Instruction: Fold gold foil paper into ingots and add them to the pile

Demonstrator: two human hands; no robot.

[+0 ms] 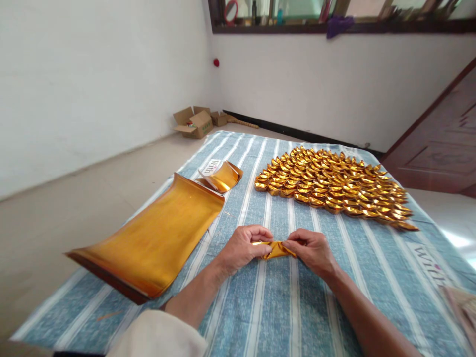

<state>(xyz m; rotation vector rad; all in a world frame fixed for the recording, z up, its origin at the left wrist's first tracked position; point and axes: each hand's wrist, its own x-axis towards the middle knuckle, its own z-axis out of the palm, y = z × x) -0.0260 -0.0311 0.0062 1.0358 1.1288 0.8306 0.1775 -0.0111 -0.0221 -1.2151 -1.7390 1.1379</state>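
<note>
My left hand (pixel 243 248) and my right hand (pixel 312 250) pinch the two ends of a small folded gold paper piece (pixel 275 249) just above a blue-and-white striped cloth (pixel 282 307). To the left lies a thick stack of gold foil sheets (pixel 156 238), its ends curling up. A smaller curled bundle of gold foil (pixel 220 176) sits behind that stack. Beyond my hands, a large patch of several folded gold paper ingots (pixel 330 186) is laid out in tight rows on the cloth.
The cloth covers a low surface on the floor. Open cardboard boxes (pixel 195 121) stand by the white wall at the back left. A dark wooden door (pixel 442 148) is at the right. A window ledge (pixel 334 25) with small items runs along the top.
</note>
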